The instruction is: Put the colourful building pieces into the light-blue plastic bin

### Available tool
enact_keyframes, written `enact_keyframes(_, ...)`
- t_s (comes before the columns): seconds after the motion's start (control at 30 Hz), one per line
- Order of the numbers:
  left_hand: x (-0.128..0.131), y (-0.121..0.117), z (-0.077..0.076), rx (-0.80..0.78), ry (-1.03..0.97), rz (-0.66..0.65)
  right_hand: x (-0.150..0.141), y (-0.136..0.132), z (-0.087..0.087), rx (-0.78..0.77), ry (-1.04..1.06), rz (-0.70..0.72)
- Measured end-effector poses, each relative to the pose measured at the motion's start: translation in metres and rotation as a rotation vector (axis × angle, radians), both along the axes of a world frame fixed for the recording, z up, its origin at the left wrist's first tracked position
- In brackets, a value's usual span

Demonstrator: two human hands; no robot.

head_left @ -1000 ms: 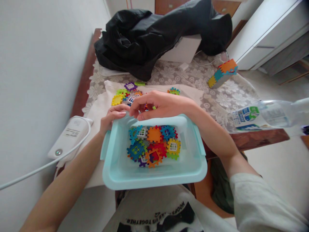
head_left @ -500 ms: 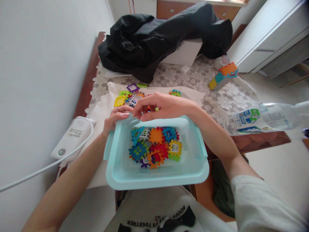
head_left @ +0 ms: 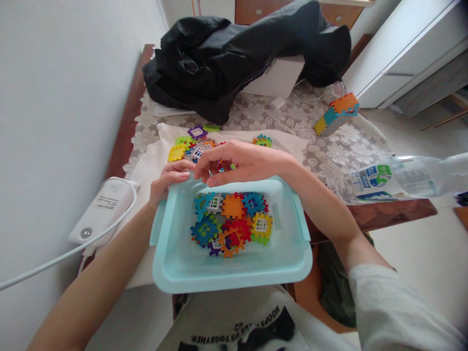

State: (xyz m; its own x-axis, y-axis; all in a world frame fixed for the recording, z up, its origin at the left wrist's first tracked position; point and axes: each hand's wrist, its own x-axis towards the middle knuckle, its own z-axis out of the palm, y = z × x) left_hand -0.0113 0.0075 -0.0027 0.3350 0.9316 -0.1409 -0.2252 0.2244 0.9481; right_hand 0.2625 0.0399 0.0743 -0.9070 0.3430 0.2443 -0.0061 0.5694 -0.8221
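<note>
One light-blue rectangular plastic tub [head_left: 234,283] sits closest, at the near edge of the table [head_left: 395,214], with a pile of multicolored notched plastic tiles [head_left: 233,206] inside. They overlap so I can't get a full count, but I can pick out one solid orange square, one orange open frame and one yellow tile with a white window. Two hands at its far side: the left hand [head_left: 171,178] has its fingers bent over the far left corner of the rim, while the right hand [head_left: 230,163] hangs over the far rim, half curled; can't tell if it's gripping anything. Off left there's one white rounded plastic device [head_left: 106,207] with a single round button, and on the right one clear plastic bottle [head_left: 398,180] lying on its side. Beyond the hands, more notched tiles [head_left: 177,152] lie on a white cloth [head_left: 146,173], partly hidden, including one yellow and one purple. Further out: one boxy orange, blue, yellow and grey tile build [head_left: 338,114], then one white box [head_left: 280,78] under one heap of black fabric [head_left: 219,63].
</note>
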Motion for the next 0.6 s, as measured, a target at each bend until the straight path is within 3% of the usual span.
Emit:
enact_keyframes(0.2, -0.001, 0.002, 0.000, 0.019, 0.020, -0.007, 0.000, 0.001, -0.003, -0.006, 0.023, 0.008)
enact_keyframes(0.37, 0.001, -0.002, 0.005, 0.026, 0.014, 0.011, 0.008, 0.003, 0.004, -0.008, 0.057, -0.002)
enact_keyframes(0.47, 0.002, -0.005, 0.006, -0.006, 0.018, 0.020, 0.021, 0.018, 0.003, 0.040, 0.005, -0.113)
enact_keyframes(0.6, 0.002, -0.009, 0.005, -0.049, 0.042, 0.030, 0.035, 0.048, -0.026, 0.159, -0.200, -0.331)
